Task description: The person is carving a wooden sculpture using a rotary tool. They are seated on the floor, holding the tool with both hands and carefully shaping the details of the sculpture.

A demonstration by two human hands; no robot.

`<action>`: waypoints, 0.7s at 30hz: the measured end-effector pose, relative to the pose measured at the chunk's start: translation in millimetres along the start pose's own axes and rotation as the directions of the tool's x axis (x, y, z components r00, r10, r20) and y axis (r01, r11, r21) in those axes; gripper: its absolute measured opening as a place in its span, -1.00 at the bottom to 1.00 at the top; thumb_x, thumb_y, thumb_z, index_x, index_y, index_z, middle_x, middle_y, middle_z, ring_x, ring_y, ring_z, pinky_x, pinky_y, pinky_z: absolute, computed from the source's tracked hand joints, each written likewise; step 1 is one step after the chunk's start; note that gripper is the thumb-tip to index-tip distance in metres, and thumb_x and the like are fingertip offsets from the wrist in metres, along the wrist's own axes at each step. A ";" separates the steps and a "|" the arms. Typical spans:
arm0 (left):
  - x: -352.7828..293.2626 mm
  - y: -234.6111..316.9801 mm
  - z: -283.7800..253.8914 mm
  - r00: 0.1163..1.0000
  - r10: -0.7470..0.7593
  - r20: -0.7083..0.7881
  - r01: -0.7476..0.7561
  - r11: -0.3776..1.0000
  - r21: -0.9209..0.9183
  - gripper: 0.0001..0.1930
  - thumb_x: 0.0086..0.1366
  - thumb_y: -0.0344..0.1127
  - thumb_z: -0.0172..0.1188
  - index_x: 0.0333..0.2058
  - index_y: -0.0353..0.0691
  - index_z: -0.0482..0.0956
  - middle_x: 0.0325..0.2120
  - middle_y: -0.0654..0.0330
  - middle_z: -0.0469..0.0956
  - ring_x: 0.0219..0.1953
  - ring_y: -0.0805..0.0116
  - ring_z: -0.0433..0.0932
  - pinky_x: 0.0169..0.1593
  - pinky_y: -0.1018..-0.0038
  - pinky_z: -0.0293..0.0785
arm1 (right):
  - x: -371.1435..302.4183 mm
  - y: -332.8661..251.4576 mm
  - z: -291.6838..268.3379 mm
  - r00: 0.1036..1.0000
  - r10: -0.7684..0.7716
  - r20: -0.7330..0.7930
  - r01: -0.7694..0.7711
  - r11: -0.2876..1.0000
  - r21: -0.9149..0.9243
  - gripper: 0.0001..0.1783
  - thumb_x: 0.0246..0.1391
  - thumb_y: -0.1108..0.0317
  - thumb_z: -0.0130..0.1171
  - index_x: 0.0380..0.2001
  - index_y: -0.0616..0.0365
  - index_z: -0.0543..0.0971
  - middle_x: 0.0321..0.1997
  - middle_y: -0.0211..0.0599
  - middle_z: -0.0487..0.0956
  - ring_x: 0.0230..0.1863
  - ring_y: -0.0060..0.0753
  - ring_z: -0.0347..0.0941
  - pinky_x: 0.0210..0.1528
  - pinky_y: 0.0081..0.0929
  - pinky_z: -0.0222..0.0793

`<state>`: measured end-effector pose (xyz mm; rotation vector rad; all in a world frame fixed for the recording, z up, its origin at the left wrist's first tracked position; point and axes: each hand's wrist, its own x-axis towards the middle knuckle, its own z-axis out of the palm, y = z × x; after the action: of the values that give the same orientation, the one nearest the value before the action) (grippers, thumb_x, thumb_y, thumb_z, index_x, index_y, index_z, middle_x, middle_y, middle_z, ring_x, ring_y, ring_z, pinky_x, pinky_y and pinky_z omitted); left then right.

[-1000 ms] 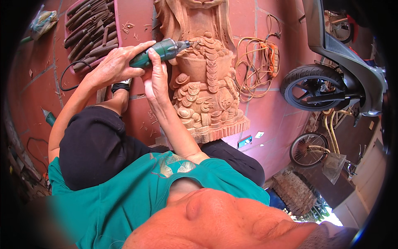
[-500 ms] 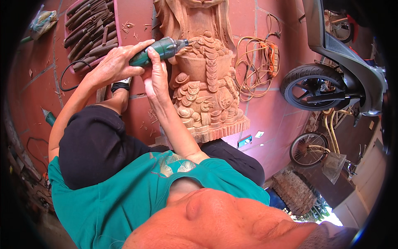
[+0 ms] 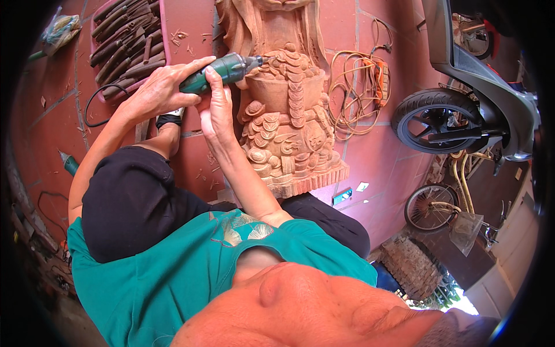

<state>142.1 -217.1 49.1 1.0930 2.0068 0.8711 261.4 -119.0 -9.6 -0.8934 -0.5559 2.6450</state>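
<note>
A green, dark-nosed handheld rotary tool (image 3: 222,70) lies almost level, its thin bit pointing right. My left hand (image 3: 153,89) is closed round its rear end, index finger stretched along the top. From below, my right hand (image 3: 217,110) grips the body, thumb up against its side. The bit meets or comes very close to a brown wood carving (image 3: 280,95), at the heaped, rounded shapes above a carved basin; exact contact is too small to tell. Strings of overlapping carved discs run down the front. The carving's top is cut off by the picture's edge.
A pink tray (image 3: 166,34) of wooden-handled tools sits at the upper left, wood shavings (image 3: 179,36) beside it. Right of the carving are a coiled cord (image 3: 345,107) and an orange power strip (image 3: 381,84). Farther right stand a motorbike (image 3: 439,121) and a bicycle (image 3: 430,207).
My hands keep the same grip and have barely moved. The bit has shifted very slightly to the right along the carving.
</note>
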 end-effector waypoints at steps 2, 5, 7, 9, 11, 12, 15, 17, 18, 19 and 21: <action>0.1 0.6 -0.3 1.000 -0.003 0.004 0.003 1.000 -0.008 -0.14 -0.05 -0.38 0.34 0.34 -0.25 0.35 -0.02 -0.16 0.62 -0.02 -0.10 0.62 0.12 0.19 0.49 | -0.5 -0.1 1.1 1.000 -0.006 -0.006 0.006 1.000 0.008 -0.58 0.27 0.24 0.30 0.09 0.12 0.44 -0.04 -0.41 0.55 -0.04 -0.55 0.53 0.07 -0.50 0.50; -0.8 -1.1 0.5 1.000 0.004 -0.002 -0.004 1.000 -0.004 -0.14 -0.05 -0.38 0.34 0.34 -0.24 0.35 -0.03 -0.16 0.62 -0.02 -0.11 0.62 0.11 0.18 0.50 | -1.4 -0.3 2.4 1.000 0.002 -0.009 -0.002 1.000 0.007 -0.59 0.27 0.24 0.30 0.08 0.13 0.44 -0.06 -0.42 0.55 -0.07 -0.57 0.54 0.04 -0.51 0.51; -0.9 -1.9 1.5 1.000 -0.001 -0.004 0.001 1.000 -0.012 -0.14 -0.04 -0.38 0.33 0.34 -0.24 0.35 -0.03 -0.16 0.62 -0.03 -0.11 0.62 0.11 0.17 0.50 | -3.5 -2.2 5.3 1.000 0.005 -0.016 -0.005 1.000 0.000 -0.59 0.27 0.24 0.30 0.08 0.13 0.44 -0.07 -0.43 0.55 -0.09 -0.58 0.54 0.02 -0.52 0.52; -1.0 -1.7 1.6 1.000 -0.006 -0.002 0.006 1.000 -0.014 -0.14 -0.04 -0.38 0.33 0.34 -0.23 0.35 -0.03 -0.16 0.62 -0.03 -0.11 0.62 0.11 0.17 0.50 | -4.1 -1.7 5.6 1.000 -0.007 -0.019 0.007 1.000 -0.007 -0.59 0.27 0.23 0.30 0.07 0.14 0.44 -0.07 -0.43 0.55 -0.08 -0.59 0.53 0.02 -0.52 0.51; -1.2 -0.3 0.6 1.000 -0.013 0.002 0.013 1.000 -0.009 -0.14 -0.04 -0.38 0.33 0.34 -0.23 0.35 -0.03 -0.16 0.62 -0.03 -0.11 0.62 0.11 0.17 0.50 | -4.8 -1.2 6.2 1.000 -0.019 -0.020 0.018 1.000 -0.012 -0.59 0.27 0.22 0.29 0.07 0.14 0.44 -0.07 -0.43 0.54 -0.08 -0.60 0.53 0.02 -0.53 0.50; -1.1 -0.1 0.1 1.000 -0.006 0.001 0.006 1.000 -0.006 -0.14 -0.05 -0.38 0.32 0.34 -0.23 0.35 -0.04 -0.16 0.62 -0.04 -0.11 0.62 0.10 0.17 0.50 | -5.3 -0.8 6.6 0.999 -0.026 -0.021 0.026 1.000 -0.014 -0.59 0.28 0.22 0.29 0.07 0.14 0.44 -0.07 -0.43 0.54 -0.08 -0.60 0.53 0.02 -0.53 0.50; -0.7 0.1 0.2 1.000 0.011 -0.005 -0.011 1.000 -0.002 -0.13 -0.05 -0.38 0.32 0.35 -0.22 0.35 -0.04 -0.16 0.62 -0.04 -0.10 0.63 0.10 0.18 0.50 | -5.3 -1.6 6.9 0.999 -0.031 -0.014 0.031 0.999 -0.014 -0.58 0.28 0.21 0.29 0.08 0.14 0.45 -0.05 -0.43 0.54 -0.06 -0.60 0.52 0.04 -0.53 0.49; -0.4 -0.3 1.5 1.000 0.016 -0.017 -0.016 1.000 -0.011 -0.13 -0.05 -0.38 0.32 0.35 -0.21 0.35 -0.04 -0.15 0.62 -0.04 -0.10 0.62 0.10 0.18 0.50 | -4.8 -2.0 5.5 1.000 -0.025 -0.008 0.025 1.000 -0.015 -0.57 0.28 0.21 0.29 0.09 0.15 0.44 -0.04 -0.42 0.54 -0.04 -0.60 0.51 0.05 -0.52 0.48; -0.3 -0.7 1.8 1.000 0.015 -0.017 -0.015 1.000 -0.009 -0.13 -0.05 -0.38 0.32 0.35 -0.21 0.35 -0.04 -0.15 0.62 -0.04 -0.10 0.62 0.10 0.18 0.50 | -4.0 -1.7 4.2 1.000 -0.019 -0.003 0.019 1.000 -0.015 -0.57 0.28 0.21 0.30 0.10 0.15 0.44 -0.03 -0.42 0.54 -0.03 -0.59 0.51 0.06 -0.52 0.48; -0.2 -1.5 2.0 1.000 0.015 -0.017 -0.015 1.000 -0.007 -0.13 -0.06 -0.39 0.31 0.35 -0.21 0.35 -0.03 -0.15 0.62 -0.03 -0.10 0.62 0.10 0.18 0.50 | -3.1 -1.5 2.7 1.000 -0.014 0.001 0.014 1.000 -0.016 -0.56 0.28 0.21 0.30 0.11 0.15 0.44 -0.02 -0.41 0.54 -0.03 -0.59 0.51 0.07 -0.51 0.47; 0.2 -2.7 2.6 1.000 0.011 -0.016 -0.011 1.000 -0.001 -0.13 -0.06 -0.39 0.31 0.35 -0.21 0.34 -0.03 -0.15 0.62 -0.03 -0.10 0.62 0.10 0.18 0.50 | -1.3 -0.3 -0.9 1.000 -0.006 0.009 0.006 1.000 -0.013 -0.55 0.27 0.21 0.30 0.12 0.15 0.44 -0.01 -0.41 0.54 -0.01 -0.58 0.50 0.08 -0.50 0.47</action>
<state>143.0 -217.4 45.4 1.1011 2.0148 0.8892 263.1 -119.0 -9.5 -0.8822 -0.5772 2.6442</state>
